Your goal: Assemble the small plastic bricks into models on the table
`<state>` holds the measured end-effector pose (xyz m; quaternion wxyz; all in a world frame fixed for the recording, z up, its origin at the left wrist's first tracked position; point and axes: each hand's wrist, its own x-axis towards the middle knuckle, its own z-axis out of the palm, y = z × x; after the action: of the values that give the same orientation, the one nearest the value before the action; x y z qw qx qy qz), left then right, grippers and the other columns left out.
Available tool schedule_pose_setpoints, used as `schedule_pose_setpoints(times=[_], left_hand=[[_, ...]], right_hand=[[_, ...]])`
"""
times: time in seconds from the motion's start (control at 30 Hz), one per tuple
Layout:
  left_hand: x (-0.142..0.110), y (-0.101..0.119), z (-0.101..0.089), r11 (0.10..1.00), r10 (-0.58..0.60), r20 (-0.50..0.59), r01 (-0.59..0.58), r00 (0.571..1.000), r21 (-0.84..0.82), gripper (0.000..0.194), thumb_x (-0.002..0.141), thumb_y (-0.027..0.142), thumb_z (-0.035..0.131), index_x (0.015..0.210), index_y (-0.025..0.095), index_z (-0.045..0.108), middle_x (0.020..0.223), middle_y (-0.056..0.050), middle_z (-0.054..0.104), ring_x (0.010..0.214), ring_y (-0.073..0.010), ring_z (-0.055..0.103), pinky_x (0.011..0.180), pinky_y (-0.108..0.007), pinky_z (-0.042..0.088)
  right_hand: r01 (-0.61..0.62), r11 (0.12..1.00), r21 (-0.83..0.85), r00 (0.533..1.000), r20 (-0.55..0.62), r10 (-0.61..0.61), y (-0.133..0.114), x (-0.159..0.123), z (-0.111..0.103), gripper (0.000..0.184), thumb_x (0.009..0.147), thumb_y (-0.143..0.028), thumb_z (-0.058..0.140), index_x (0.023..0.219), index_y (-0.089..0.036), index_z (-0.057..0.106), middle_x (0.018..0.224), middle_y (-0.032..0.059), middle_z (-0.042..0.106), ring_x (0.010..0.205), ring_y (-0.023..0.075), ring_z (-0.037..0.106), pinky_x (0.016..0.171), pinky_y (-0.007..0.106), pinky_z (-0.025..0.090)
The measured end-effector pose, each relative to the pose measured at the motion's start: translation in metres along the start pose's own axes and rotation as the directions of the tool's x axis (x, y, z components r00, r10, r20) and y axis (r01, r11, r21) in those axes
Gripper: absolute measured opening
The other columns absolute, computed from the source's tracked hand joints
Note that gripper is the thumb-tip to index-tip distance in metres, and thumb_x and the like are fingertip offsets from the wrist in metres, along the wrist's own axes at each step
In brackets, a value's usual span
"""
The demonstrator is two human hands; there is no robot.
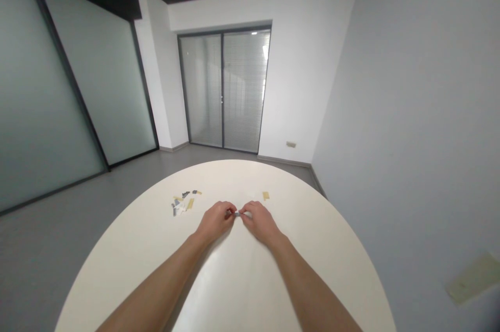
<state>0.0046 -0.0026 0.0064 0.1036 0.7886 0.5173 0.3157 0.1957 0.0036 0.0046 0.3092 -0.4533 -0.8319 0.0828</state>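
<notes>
Both hands meet over the middle of a round white table [219, 285]. My left hand [217, 218] is closed, thumb and fingers pinching one end of a small whitish-grey piece [237, 213]. The other end of that piece sits in the pinch of my right hand [258, 219]. It is too small and too covered by the fingertips to name its kind. Beyond my left hand lies a loose pile of small white, grey and yellowish strips [179, 208]. A yellowish scrap [266, 195] rests on the table past my right hand.
Small dark pieces [186, 194] lie at the back of the pile, with another dark piece [195, 192] beside them. A grey-white wall [410, 113] rises on the right. Frosted panels [94, 71] stand left, and a glass door [246, 92] is behind the table.
</notes>
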Motion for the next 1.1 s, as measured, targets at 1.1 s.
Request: schedule_pose_setpoints(times=[1.1], left_hand=[[0.0004,0.0027,-0.0009,0.999,-0.031,0.022,0.032,0.999,-0.007,0.018,0.084,0.023,0.056,0.097,0.023,0.069,0.093,-0.003,0.071,0.093,-0.0196,0.06,0.077,-0.029,0.043]], right_hand=[[-0.099,0.994,0.035,0.995,0.007,0.099,-0.0043,0.0007,-0.0042,0.018,0.082,-0.016,0.06,0.094,-0.021,0.073,0.1,0.0041,0.07,0.1,0.0178,0.059,0.091,0.027,0.043]])
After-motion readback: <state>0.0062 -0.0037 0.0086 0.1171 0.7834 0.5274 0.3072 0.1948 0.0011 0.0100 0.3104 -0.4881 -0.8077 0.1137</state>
